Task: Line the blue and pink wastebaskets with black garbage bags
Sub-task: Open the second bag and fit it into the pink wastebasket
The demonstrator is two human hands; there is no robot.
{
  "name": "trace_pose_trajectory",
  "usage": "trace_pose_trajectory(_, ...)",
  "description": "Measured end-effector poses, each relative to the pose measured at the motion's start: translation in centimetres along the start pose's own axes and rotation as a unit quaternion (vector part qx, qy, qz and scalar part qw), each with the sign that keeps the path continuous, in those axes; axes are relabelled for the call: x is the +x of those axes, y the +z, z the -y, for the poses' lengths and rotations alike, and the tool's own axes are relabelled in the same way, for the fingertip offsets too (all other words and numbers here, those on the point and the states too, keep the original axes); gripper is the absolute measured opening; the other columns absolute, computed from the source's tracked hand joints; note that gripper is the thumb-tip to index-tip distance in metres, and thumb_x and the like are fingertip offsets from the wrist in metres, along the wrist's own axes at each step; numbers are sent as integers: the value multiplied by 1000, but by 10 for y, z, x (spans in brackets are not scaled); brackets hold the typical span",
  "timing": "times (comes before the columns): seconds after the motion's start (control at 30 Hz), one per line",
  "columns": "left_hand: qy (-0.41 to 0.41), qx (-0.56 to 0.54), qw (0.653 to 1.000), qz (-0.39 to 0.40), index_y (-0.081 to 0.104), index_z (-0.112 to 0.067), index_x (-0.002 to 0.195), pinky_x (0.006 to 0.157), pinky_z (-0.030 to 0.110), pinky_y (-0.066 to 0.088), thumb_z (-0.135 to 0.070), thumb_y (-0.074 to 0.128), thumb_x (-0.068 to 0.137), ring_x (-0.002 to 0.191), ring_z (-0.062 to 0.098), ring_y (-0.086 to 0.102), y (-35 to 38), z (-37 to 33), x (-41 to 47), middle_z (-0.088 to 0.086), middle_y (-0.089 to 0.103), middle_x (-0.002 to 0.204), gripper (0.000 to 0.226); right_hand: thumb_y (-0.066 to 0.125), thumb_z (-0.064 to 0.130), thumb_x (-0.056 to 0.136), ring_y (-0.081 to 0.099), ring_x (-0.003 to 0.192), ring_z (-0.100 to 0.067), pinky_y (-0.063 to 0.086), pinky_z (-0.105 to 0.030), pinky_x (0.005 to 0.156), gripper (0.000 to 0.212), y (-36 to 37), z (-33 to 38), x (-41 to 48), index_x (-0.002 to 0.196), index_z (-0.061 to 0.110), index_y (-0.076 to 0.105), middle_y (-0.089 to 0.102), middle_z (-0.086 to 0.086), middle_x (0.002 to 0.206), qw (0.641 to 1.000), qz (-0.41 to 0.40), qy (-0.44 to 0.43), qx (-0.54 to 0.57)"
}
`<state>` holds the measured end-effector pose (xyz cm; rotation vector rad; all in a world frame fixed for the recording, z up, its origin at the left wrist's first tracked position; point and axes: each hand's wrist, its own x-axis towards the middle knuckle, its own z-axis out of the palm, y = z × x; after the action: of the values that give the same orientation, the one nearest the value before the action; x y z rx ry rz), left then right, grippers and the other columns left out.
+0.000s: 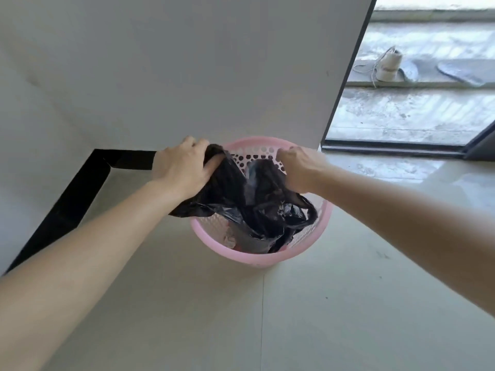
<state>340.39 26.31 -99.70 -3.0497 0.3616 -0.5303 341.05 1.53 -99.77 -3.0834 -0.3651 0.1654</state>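
A pink wastebasket [257,259] with a perforated wall stands on the pale floor against the white wall. A crumpled black garbage bag [257,207] hangs partly inside it and partly over its left rim. My left hand [182,167] grips the bag's edge at the basket's far left rim. My right hand [300,167] pinches another part of the bag's edge at the far right rim. The two hands hold the bag's mouth apart over the opening. The blue wastebasket is out of view.
A white wall with a black baseboard [67,204] runs behind and to the left. At the right, a dark-framed glass door [388,145] looks onto a concrete ledge with a roll of string [388,65]. Glossy pale floor tiles [294,317] surround the basket.
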Motion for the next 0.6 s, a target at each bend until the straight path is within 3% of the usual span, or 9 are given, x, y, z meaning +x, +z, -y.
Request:
trace_pose_trajectory(0.13, 26, -17, 999, 28, 64, -25, 97, 56, 33, 38, -71, 18, 89, 78, 37, 65, -2, 5, 0, 10, 70, 85, 66, 52, -2, 84, 58, 73, -20, 48, -32, 63, 45, -13, -26, -16, 126, 14, 54, 64, -7, 105, 985, -136, -98, -35)
trace_pose_trajectory(0.2, 17, -9, 1000, 11, 65, -20, 87, 53, 32, 37, -74, 18, 87, 68, 36, 63, -3, 0, -1, 12, 67, 74, 72, 50, 2, 85, 57, 90, -24, 50, -35, 70, 51, -1, -30, -23, 134, 15, 48, 58, -9, 122, 986, -133, -91, 44)
trace_pose_trajectory(0.23, 14, -4, 1000, 8, 64, -19, 83, 52, 32, 36, -76, 18, 86, 65, 36, 62, -5, -3, -2, 11, 64, 70, 73, 49, 5, 85, 55, 105, -27, 51, -40, 81, 57, 6, -29, -25, 141, 15, 40, 52, -11, 132, 987, -116, -78, 84)
trace_pose_trajectory(0.3, 9, -7, 1000, 22, 57, -20, 76, 51, 32, 36, -83, 19, 82, 59, 32, 58, -12, -9, -5, 9, 61, 65, 74, 50, 10, 85, 39, 133, -30, 38, -46, 109, 75, 19, -19, -30, 153, 15, 20, 36, -11, 151, 990, -64, -70, 100)
trace_pose_trajectory(0.37, -1, -15, 999, 38, 47, -20, 75, 48, 30, 34, -88, 19, 75, 53, 27, 53, -21, -13, -10, 4, 57, 60, 73, 53, 17, 88, 24, 145, -28, 23, -45, 118, 80, 25, -4, -32, 156, 17, 10, 24, -8, 160, 990, -48, -80, 105)
trace_pose_trajectory(0.47, 2, -31, 999, 41, 37, -18, 88, 43, 31, 31, -83, 25, 76, 48, 24, 49, -25, -15, -16, 1, 51, 56, 68, 48, 18, 97, 39, 135, -29, 35, -45, 109, 43, 24, 14, -24, 140, 17, 45, 49, -9, 143, 984, -87, -104, 120)
trace_pose_trajectory(0.53, 16, -53, 998, 16, 35, -16, 89, 44, 33, 30, -65, 30, 91, 47, 26, 46, -23, -13, -21, 1, 48, 54, 50, 39, 15, 98, 56, 111, -30, 47, -40, 86, 29, 19, 23, -21, 118, 15, 59, 64, -10, 117, 980, -102, -93, 143)
trace_pose_trajectory(0.6, 3, -65, 998, -20, 39, -14, 88, 47, 35, 32, -45, 30, 100, 52, 28, 46, -21, -8, -20, 1, 52, 59, 33, 32, 16, 97, 57, 84, -28, 40, -31, 57, 29, 13, 24, -19, 113, 16, 56, 62, -8, 96, 971, -98, -28, 217)
